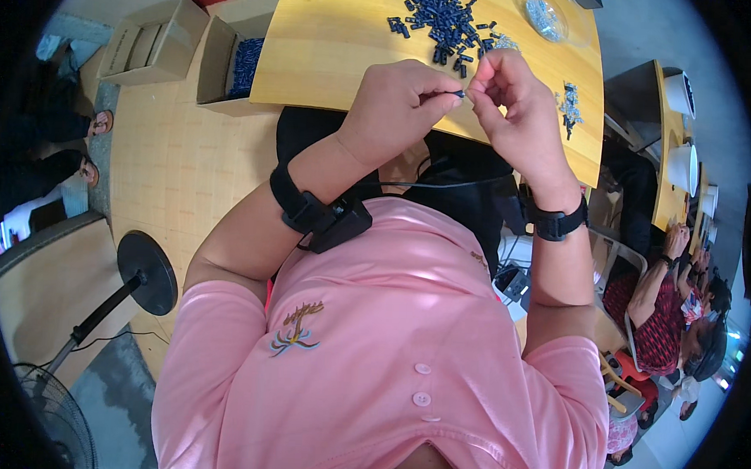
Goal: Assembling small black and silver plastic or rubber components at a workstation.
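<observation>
You are pinching a small dark part (457, 93) between your left hand (397, 103) and right hand (512, 107), risking dropping it if either grip loosens.

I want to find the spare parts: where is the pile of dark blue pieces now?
The pile of dark blue pieces lies at the far middle of the wooden table, just beyond both hands.

Both hands up over the wooden table (332, 51): left hand (401, 103) pinches a small dark part (456, 93), right hand (512, 103) meeting it, perhaps fitting something tiny. Dark pile (445, 22) just beyond.
</observation>
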The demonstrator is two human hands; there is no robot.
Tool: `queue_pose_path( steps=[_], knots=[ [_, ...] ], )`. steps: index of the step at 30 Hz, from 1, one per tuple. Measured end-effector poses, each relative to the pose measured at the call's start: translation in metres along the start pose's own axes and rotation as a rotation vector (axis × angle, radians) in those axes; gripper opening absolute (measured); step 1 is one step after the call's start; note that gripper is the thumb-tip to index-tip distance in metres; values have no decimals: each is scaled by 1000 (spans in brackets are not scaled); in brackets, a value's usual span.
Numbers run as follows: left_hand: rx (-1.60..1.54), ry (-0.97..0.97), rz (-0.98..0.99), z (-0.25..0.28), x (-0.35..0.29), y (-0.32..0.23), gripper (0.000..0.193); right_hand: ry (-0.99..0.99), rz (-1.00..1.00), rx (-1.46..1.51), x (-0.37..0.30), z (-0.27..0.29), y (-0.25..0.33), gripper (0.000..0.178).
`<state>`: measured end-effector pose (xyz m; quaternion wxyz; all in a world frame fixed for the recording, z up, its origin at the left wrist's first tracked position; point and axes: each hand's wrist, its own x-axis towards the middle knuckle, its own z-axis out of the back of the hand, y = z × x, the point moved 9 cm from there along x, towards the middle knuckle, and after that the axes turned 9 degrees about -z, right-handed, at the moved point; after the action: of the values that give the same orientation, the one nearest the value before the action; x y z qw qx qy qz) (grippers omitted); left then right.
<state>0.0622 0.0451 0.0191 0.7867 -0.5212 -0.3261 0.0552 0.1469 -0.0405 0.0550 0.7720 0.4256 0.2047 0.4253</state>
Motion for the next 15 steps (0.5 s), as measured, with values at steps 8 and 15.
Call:
queue_pose_path(
  steps=[8,15],
  knots=[
    [62,28,12,-1,-3,4,15,-22,90,-210,-3,-9,21,21],
    [8,47,240,2,-13,25,12,-67,281,-495,-31,-51,34,46]
  ],
)
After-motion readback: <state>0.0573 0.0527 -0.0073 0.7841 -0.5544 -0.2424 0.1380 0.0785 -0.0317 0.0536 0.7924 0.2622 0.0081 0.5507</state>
